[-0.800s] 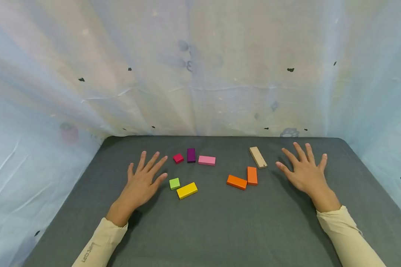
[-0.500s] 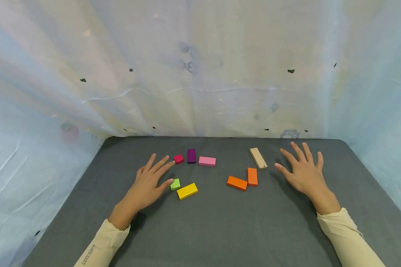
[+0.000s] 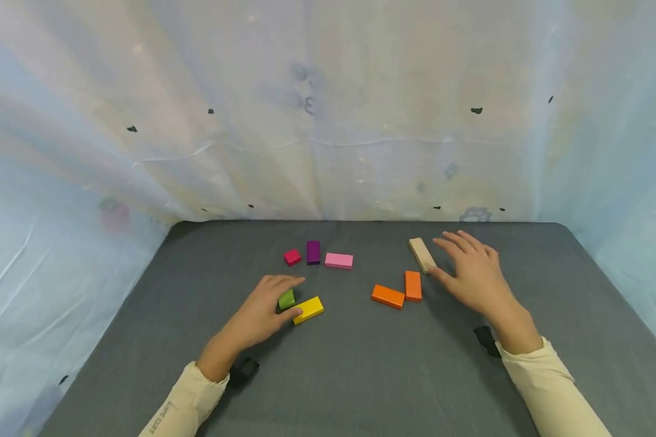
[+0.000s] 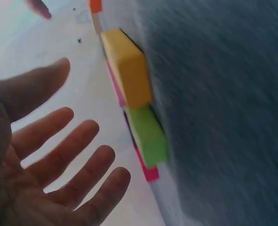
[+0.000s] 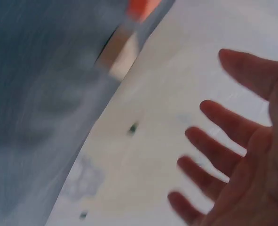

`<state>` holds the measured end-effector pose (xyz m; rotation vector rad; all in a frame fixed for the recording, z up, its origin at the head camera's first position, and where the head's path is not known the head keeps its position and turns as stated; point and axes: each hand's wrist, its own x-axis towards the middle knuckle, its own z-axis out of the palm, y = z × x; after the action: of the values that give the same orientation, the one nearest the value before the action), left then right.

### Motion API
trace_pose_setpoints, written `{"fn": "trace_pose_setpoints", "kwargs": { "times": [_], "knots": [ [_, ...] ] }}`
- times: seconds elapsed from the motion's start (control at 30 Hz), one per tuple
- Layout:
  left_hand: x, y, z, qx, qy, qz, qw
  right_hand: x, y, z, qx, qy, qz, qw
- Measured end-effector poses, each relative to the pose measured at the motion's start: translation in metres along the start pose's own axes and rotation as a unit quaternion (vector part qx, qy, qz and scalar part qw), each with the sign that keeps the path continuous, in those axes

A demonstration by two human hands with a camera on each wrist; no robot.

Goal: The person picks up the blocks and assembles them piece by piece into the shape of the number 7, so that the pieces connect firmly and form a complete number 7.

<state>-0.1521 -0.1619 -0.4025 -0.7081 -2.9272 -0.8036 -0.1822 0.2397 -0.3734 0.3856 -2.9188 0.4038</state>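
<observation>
My left hand [image 3: 257, 312] hovers over the green block [image 3: 287, 298] and the yellow block [image 3: 309, 310], thumb and fingers apart; in the head view it covers part of each. The left wrist view shows a gap between that hand and both blocks. My right hand [image 3: 475, 276] hangs above the table beside the plain wooden block [image 3: 422, 255], its thumb tip overlapping the block's near end in the head view. Nothing is in the right palm in the right wrist view. Two orange blocks, one slanted [image 3: 387, 296] and one upright in view [image 3: 413, 286], lie left of that hand.
Behind the left hand lie a red block [image 3: 292, 257], a purple block [image 3: 313, 252] and a pink block [image 3: 339, 261]. All rest on a grey cloth-covered table [image 3: 350, 376]. A pale patterned curtain [image 3: 328, 121] closes off the back and sides.
The left hand has moved right and nearer the front, from beside the green block to over it and the yellow one. My right hand has moved left to the wooden block. The blocks stay put.
</observation>
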Motion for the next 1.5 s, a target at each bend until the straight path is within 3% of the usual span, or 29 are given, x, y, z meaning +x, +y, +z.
{"fn": "trace_pose_setpoints", "kwargs": {
  "times": [0.2, 0.4, 0.57, 0.83, 1.23, 1.5],
  "knots": [
    [0.016, 0.017, -0.003, -0.047, -0.012, 0.016, 0.9987, 0.003, -0.022, 0.011, 0.097, -0.019, -0.085, 0.9914],
    [0.018, 0.016, -0.003, -0.053, -0.019, 0.022, 0.9982, 0.012, -0.043, 0.031, 0.112, -0.018, -0.14, 0.9836],
    [0.015, 0.013, 0.002, -0.071, -0.042, 0.031, 0.9961, 0.011, -0.053, 0.042, 0.111, -0.044, -0.144, 0.9824],
    [0.018, 0.004, 0.007, -0.067, -0.045, 0.04, 0.996, 0.01, -0.054, 0.046, 0.114, -0.056, -0.143, 0.9815],
    [0.019, 0.003, 0.011, 0.016, -0.072, 0.026, 0.9969, 0.011, -0.051, 0.047, 0.102, -0.081, -0.164, 0.9778],
    [0.02, 0.005, 0.013, 0.025, -0.089, 0.021, 0.9955, 0.01, -0.049, 0.05, 0.078, -0.091, -0.186, 0.9752]
  ]
}}
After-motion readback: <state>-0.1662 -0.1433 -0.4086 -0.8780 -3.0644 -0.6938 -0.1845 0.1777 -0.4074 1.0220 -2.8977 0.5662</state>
